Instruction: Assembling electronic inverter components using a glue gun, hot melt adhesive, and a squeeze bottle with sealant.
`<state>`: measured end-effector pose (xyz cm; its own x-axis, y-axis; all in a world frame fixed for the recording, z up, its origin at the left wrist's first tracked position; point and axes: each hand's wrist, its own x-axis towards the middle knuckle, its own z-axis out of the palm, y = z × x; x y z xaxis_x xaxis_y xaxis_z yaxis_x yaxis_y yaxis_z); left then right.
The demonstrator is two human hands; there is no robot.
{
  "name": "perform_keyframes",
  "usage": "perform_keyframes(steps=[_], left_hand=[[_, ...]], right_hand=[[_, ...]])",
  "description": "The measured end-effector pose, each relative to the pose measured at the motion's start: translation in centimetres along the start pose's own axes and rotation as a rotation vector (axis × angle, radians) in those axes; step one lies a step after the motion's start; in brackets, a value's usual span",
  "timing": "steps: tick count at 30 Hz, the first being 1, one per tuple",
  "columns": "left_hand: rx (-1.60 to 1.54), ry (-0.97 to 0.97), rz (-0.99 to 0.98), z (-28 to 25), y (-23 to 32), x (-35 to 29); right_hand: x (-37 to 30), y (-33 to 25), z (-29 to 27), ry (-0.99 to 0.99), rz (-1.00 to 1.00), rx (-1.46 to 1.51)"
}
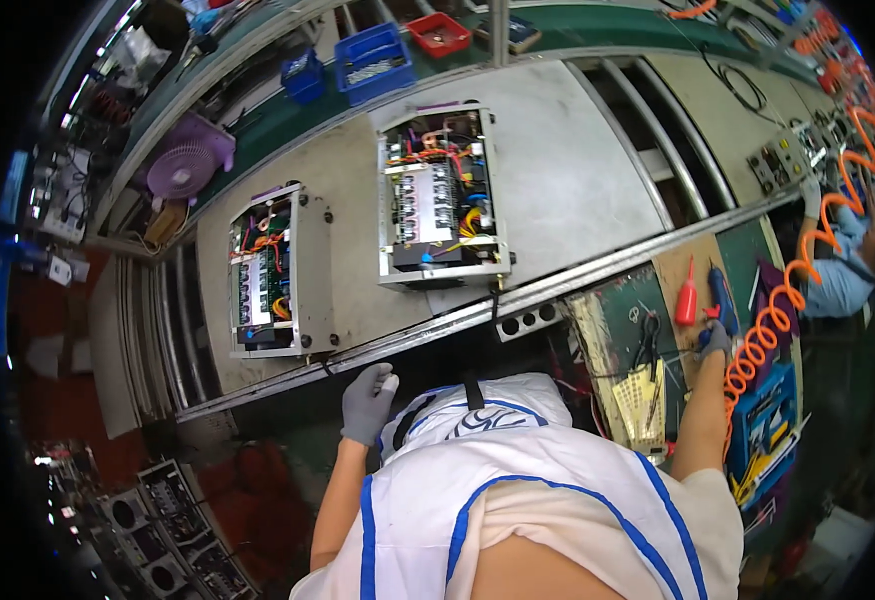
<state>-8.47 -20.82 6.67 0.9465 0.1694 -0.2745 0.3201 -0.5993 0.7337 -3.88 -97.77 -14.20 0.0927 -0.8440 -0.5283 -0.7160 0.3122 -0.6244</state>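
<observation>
The left hand, in a grey glove, hangs just below the metal rail at the near edge of the surface, at about 7 o'clock from the picture's middle; its fingers are curled loosely together and pinch nothing that can be seen. Nearest to it, up at 11 o'clock from the hand, lies an open metal chassis with circuit boards and coloured wiring showing inside. A second open chassis of the same kind lies further along the surface at 1 o'clock from the first, well apart from both hands. The right hand, also gloved, is stretched out to 3 o'clock over a side bench, its fingers closed around the lower end of a blue power screwdriver. Just beside that tool, on its 9 o'clock side, stands a small red bottle. An orange coiled hose runs from 4 o'clock up past the hand toward 1 o'clock. Blue bins sit at 12 o'clock.
</observation>
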Motion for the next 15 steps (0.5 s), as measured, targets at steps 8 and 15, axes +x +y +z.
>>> perform_keyframes(steps=[8,15], left_hand=[[0.159,0.094,0.264,-2.5,-4.4,10.5],[0.067,-0.31,0.346,1.7,-1.9,20.0]], right_hand=[[-17.5,-2.1,0.4,-0.494,-0.264,0.875],[-37.8,-2.1,7.4,-1.387,-0.254,1.234]])
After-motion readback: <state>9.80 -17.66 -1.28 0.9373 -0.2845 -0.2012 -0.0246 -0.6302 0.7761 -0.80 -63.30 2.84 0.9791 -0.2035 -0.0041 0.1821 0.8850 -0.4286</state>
